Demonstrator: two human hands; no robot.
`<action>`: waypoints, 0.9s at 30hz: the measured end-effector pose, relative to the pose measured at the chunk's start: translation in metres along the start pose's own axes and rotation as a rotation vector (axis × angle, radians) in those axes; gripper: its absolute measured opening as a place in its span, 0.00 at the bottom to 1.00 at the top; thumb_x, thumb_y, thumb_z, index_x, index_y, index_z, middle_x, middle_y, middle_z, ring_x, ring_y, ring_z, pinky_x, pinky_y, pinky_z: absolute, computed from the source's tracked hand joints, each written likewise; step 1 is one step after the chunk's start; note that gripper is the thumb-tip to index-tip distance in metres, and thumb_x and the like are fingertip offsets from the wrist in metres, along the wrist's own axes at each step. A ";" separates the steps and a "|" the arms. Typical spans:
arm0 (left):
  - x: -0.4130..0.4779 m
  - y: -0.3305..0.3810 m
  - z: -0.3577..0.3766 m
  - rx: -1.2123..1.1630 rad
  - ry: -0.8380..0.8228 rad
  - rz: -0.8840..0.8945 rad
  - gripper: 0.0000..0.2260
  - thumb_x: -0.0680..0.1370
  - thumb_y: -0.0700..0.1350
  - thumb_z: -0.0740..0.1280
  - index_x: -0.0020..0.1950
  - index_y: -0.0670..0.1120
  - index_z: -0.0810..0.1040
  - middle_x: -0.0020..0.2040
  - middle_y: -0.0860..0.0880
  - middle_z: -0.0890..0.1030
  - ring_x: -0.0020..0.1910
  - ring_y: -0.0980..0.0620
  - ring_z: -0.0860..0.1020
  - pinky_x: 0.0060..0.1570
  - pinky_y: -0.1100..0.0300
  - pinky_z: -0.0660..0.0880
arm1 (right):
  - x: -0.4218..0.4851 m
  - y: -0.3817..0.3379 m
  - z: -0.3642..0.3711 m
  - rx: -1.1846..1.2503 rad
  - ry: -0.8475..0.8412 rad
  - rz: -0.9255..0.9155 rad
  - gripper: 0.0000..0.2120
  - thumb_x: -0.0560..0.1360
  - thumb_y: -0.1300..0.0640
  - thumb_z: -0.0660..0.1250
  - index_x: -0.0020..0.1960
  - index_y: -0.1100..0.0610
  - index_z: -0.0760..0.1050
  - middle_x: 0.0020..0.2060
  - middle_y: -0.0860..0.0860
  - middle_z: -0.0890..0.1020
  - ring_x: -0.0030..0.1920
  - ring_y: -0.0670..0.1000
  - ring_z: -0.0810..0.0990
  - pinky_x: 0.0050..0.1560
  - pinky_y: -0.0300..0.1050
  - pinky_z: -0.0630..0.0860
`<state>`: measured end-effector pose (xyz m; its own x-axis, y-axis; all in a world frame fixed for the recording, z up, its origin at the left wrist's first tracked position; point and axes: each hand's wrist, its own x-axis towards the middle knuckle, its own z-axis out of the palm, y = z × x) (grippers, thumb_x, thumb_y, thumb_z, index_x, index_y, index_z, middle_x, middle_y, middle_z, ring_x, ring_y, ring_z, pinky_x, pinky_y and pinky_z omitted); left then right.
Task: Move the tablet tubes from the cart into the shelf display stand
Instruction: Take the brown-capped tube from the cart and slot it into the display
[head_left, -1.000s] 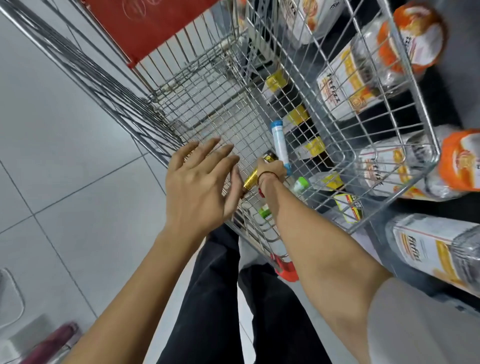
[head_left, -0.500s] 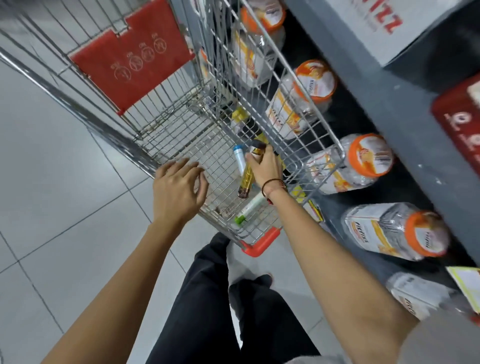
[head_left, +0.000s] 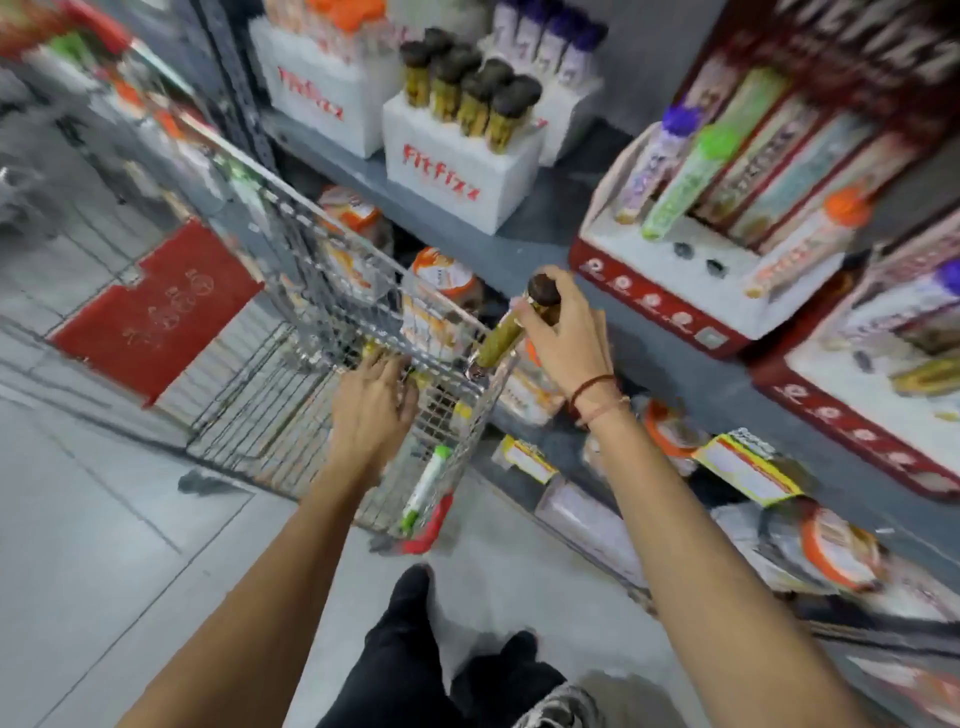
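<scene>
Since the prior frame, my right hand (head_left: 563, 332) lifts the gold tube (head_left: 511, 332) (brown cap, fingers pinching it) clear of the cart (head_left: 332, 270), nearing the display stand (head_left: 675, 291); left hand (head_left: 376, 400) spread, empty, over the basket.

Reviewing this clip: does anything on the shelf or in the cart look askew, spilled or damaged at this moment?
Nothing spilled or visibly damaged, though the frame is blurred. In the red display stand, the green-capped tube and the purple-capped tube lean rather than stand upright. Two holes in its white top sit unfilled. The right hand holds a brown-capped tube.
</scene>
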<state>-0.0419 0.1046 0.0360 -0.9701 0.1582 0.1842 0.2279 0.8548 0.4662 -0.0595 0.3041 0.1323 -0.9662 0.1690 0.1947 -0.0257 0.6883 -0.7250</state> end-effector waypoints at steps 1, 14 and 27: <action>0.010 0.017 0.002 -0.024 0.001 0.052 0.15 0.77 0.44 0.59 0.60 0.38 0.75 0.58 0.36 0.80 0.60 0.38 0.75 0.56 0.43 0.74 | 0.000 0.000 -0.018 -0.005 0.026 -0.010 0.14 0.75 0.57 0.67 0.57 0.62 0.73 0.48 0.59 0.82 0.49 0.57 0.80 0.40 0.31 0.59; 0.066 0.198 0.060 -0.170 -0.169 0.621 0.14 0.76 0.39 0.65 0.61 0.39 0.74 0.60 0.37 0.78 0.62 0.39 0.74 0.56 0.43 0.74 | -0.035 0.035 -0.217 -0.184 0.371 0.100 0.12 0.75 0.49 0.66 0.54 0.55 0.74 0.39 0.51 0.79 0.42 0.54 0.78 0.39 0.39 0.66; 0.063 0.194 0.081 -0.064 -0.229 0.741 0.20 0.76 0.46 0.57 0.66 0.40 0.71 0.67 0.41 0.73 0.67 0.43 0.70 0.67 0.45 0.63 | -0.051 0.035 -0.265 -0.271 0.238 0.184 0.11 0.71 0.64 0.67 0.54 0.59 0.77 0.53 0.59 0.79 0.51 0.59 0.79 0.56 0.53 0.77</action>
<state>-0.0658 0.3209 0.0681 -0.5546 0.7810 0.2872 0.8210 0.4572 0.3420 0.0573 0.5067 0.2720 -0.8610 0.4434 0.2491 0.2413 0.7873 -0.5674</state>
